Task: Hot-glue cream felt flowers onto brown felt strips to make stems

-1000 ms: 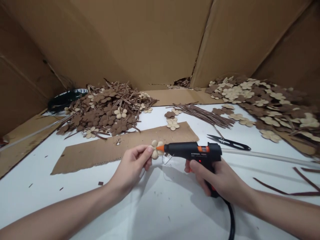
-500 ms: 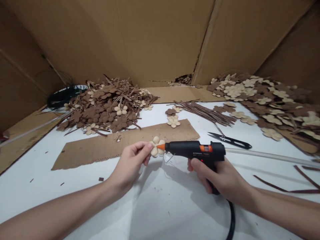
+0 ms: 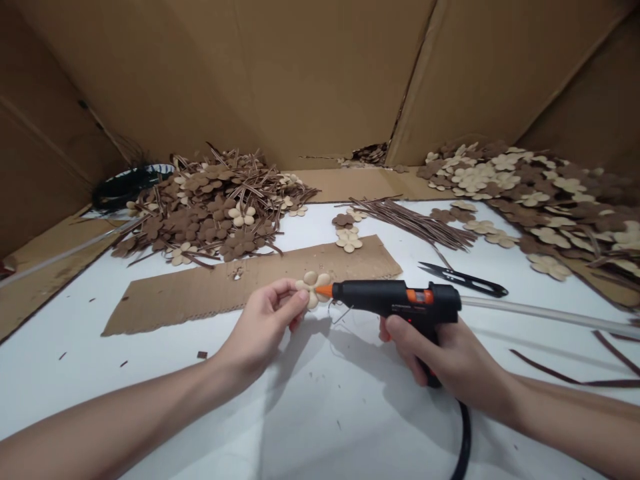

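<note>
Pinched between the thumb and fingers of my left hand point(image 3: 273, 317) is a cream fabric flower point(image 3: 311, 279), its petals facing up. My right hand point(image 3: 430, 353) is wrapped round the handle of a black hot glue gun point(image 3: 373, 295), with fingers at the trigger. The gun's orange nozzle point(image 3: 324, 291) points left and meets the flower near its middle; whether glue is coming out cannot be made out. A long translucent glue stick point(image 3: 540, 313) runs out of the back of the gun.
A cardboard strip point(image 3: 175, 300) lies behind my hands. Brown and cream flowers with strips form a pile point(image 3: 215, 213) at left; more flowers point(image 3: 545, 193) are heaped at right. Black thread snips point(image 3: 465, 279) and a bundle of brown strips point(image 3: 415, 223) lie between. Cardboard walls point(image 3: 320, 80) enclose the table.
The glue gun and my right hand have shifted slightly right. The flower has turned a little in my left fingers, and the nozzle stays at its middle.
</note>
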{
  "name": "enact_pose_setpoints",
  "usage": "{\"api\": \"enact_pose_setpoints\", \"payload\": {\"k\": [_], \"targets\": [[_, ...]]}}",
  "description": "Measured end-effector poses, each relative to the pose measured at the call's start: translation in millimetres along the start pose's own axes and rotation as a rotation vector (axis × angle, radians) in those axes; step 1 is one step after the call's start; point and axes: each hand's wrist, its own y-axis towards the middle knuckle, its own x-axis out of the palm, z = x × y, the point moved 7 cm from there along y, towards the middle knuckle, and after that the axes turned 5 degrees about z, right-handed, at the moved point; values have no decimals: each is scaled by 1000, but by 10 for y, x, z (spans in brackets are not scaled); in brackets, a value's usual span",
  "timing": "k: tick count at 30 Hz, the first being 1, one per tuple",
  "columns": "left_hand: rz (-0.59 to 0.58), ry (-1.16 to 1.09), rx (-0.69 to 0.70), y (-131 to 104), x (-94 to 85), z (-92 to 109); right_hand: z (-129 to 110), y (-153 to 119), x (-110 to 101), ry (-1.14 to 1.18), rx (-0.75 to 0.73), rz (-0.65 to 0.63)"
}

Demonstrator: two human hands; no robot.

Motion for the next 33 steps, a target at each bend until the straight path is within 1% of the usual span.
{"api": "enact_pose_setpoints", "payload": {"k": [5,10,19,26,33], "targets": [[10,3,-14,1,-2,-4,7,-6,-3,-17,3,-8],[16,13,-1,3,-3,2,-6,-6,-12,-36,-20,2],[29,2,20,-3,-8,15,-23,-9,-21,-56,-13,31],[30,23,26,-1,-20,11,-10,-10,-20,-68,31,30],[30,23,26,-9,-19,9,-3,-11,-22,-79,30,39]]}}
